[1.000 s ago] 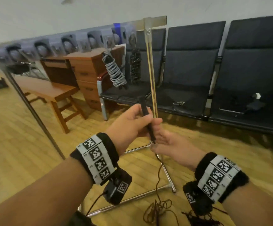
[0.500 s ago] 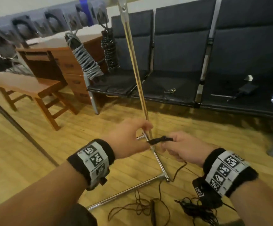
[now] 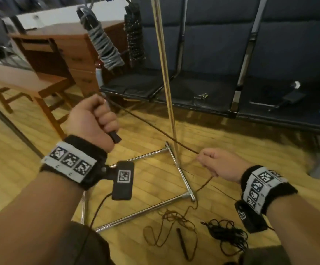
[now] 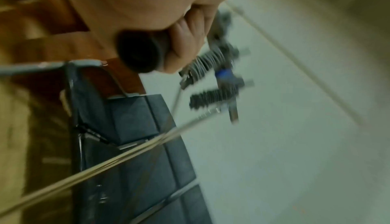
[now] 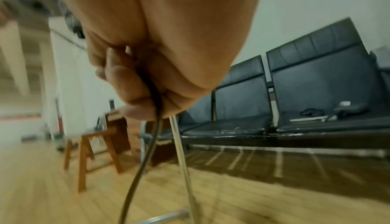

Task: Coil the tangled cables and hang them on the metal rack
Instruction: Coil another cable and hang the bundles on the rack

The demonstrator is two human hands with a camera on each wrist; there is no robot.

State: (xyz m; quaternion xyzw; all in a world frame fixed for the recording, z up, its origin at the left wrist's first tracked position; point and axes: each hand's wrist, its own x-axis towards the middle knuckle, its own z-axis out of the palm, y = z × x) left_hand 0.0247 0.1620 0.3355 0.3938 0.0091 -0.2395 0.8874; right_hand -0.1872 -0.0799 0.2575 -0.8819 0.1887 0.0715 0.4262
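Both hands [image 3: 92, 115] [image 3: 215, 163] fisted, apart

The room is evenly lit and fairly bright, with soft shadows under the row of black seats [image 3: 203, 87] on the wooden floor [image 3: 11, 150]. The chrome rack pole [image 3: 164, 73] catches pale glare. The head view bows at its edges. Both wrist views are smeared with motion blur, greenish in cast, with each hand a soft blur up close.

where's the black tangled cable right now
In the head view the black tangled cable lies on the wooden floor at lower right, beside the brown cable and below the right hand.
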